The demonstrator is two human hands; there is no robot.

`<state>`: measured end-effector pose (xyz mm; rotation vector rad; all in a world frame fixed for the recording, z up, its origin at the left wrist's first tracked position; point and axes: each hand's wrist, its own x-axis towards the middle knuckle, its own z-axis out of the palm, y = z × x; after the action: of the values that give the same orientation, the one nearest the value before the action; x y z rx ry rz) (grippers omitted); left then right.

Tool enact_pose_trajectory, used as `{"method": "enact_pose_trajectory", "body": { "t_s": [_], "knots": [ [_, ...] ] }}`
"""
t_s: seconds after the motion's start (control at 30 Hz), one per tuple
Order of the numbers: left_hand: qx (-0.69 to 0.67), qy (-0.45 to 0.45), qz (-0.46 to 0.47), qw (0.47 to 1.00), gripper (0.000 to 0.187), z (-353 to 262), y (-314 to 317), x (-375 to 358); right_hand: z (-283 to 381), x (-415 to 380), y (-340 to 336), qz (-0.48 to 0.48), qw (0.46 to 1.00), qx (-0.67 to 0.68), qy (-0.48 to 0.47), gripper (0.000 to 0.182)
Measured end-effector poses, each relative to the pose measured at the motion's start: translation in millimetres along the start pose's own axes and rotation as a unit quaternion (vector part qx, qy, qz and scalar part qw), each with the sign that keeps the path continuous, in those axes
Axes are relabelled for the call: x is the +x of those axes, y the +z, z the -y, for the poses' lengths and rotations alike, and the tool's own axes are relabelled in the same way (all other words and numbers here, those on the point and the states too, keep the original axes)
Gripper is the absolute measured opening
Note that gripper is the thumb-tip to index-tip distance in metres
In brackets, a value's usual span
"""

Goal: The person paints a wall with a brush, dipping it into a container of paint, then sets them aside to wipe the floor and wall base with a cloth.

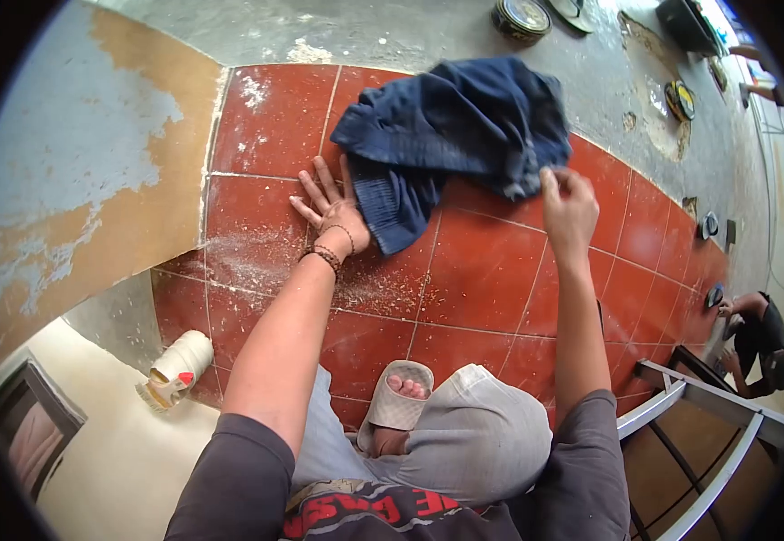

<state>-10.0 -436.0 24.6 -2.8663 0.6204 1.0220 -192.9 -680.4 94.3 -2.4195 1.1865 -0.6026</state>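
Our left hand (330, 216) lies spread flat on the red tiled floor (482, 270) (dusty here), touching the dark blue cloth (455, 126); our right hand (568, 206) pinches its edge. We judge wiping underway; next, drag the cloth over the dust.

Cloth (459, 126) on tiles (491, 270); tube (174, 370) left.
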Motion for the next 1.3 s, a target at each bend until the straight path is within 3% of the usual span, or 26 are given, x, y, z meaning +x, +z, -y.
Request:
{"method": "enact_pose_trajectory", "body": {
  "t_s": [0.03,0.1,0.13,0.2,0.23,0.27,0.37,0.4,0.5,0.53,0.6,0.63,0.67,0.73,0.77,0.83,0.87,0.9,0.93,1.0,1.07,1.13,1.2,1.23,1.27,1.3],
  "knots": [
    [0.032,-0.003,0.026,0.999,0.13,-2,-6,-5,-4,16,12,-0.032,0.995,-0.096,-0.023,0.034],
    [0.049,0.0,0.034,0.998,0.142,-1,-9,-8,-17,48,56,-0.053,0.989,-0.086,-0.104,0.055],
    [0.045,0.001,0.024,0.999,0.142,0,-15,-10,-17,57,78,0.008,0.996,0.022,-0.081,0.06],
    [-0.008,0.027,0.053,0.998,0.153,2,-26,-19,17,50,83,0.101,0.986,-0.116,-0.063,0.051],
    [-0.008,0.033,0.034,0.999,0.154,6,-23,-19,14,54,86,0.093,0.987,-0.113,-0.067,0.051],
    [-0.008,0.035,0.03,0.999,0.154,14,-17,-20,9,53,87,0.09,0.995,-0.046,-0.019,0.042],
    [-0.112,0.181,-0.167,0.963,0.141,64,10,-19,-4,46,61,0.101,0.986,0.111,0.072,0.028],
    [-0.109,0.131,-0.195,0.966,0.137,75,5,-31,-8,37,45,0.118,0.966,0.202,0.111,0.024],
    [-0.122,0.01,-0.258,0.958,0.139,124,11,-39,-1,21,-12,0.213,0.919,0.294,0.155,0.027],
    [-0.102,-0.043,-0.236,0.965,0.144,135,6,-41,-9,26,-18,0.21,0.921,0.288,0.157,0.027],
    [-0.132,-0.181,-0.097,0.97,0.155,138,0,-33,-27,40,-17,0.155,0.915,0.255,0.273,0.029],
    [-0.133,-0.177,-0.093,0.971,0.155,138,0,-29,-42,47,2,0.058,0.94,0.192,0.277,0.038],
    [-0.124,-0.182,-0.063,0.973,0.158,139,0,-27,-69,51,31,0.017,0.976,-0.008,0.219,0.043],
    [-0.117,-0.193,-0.035,0.974,0.16,139,-6,-25,-53,48,42,0.157,0.952,-0.044,0.259,0.042],
    [-0.113,-0.193,-0.019,0.975,0.16,137,-8,-25,-46,49,40,0.098,0.952,-0.115,0.268,0.034],
    [-0.12,-0.185,-0.006,0.975,0.159,138,-11,-26,-68,63,24,-0.07,0.991,-0.085,0.075,0.026],
    [-0.126,-0.177,-0.01,0.976,0.159,139,-10,-26,-25,69,-15,-0.011,0.991,-0.02,0.132,0.022],
    [-0.14,-0.17,-0.012,0.975,0.158,139,-13,-28,-4,72,-38,-0.091,0.996,0.007,-0.023,0.02],
    [-0.139,-0.174,0.005,0.975,0.157,138,-17,-28,-10,87,-58,-0.079,0.992,0.038,-0.093,0.022],
    [-0.153,-0.171,0.016,0.973,0.157,139,-20,-30,57,99,-90,-0.041,0.959,0.247,-0.133,0.027],
    [-0.133,-0.17,0.031,0.976,0.16,142,-17,-27,72,119,-119,0.081,0.919,0.385,-0.007,0.032],
    [-0.137,-0.169,0.023,0.976,0.159,145,-17,-26,166,98,-104,0.057,0.919,0.39,0.003,0.029],
    [-0.157,-0.142,0.036,0.977,0.154,149,-24,-35,240,80,-69,0.036,0.942,0.324,-0.075,0.032],
    [-0.154,-0.129,0.007,0.98,0.153,153,-22,-41,273,63,-56,0.159,0.942,0.287,-0.068,0.033],
    [-0.149,-0.112,-0.022,0.982,0.151,154,-20,-46,287,48,-30,0.209,0.929,0.284,-0.113,0.034],
    [-0.168,-0.172,-0.052,0.969,0.15,148,-16,-54,319,26,-18,0.353,0.89,0.268,-0.112,0.036]
  ]
}}
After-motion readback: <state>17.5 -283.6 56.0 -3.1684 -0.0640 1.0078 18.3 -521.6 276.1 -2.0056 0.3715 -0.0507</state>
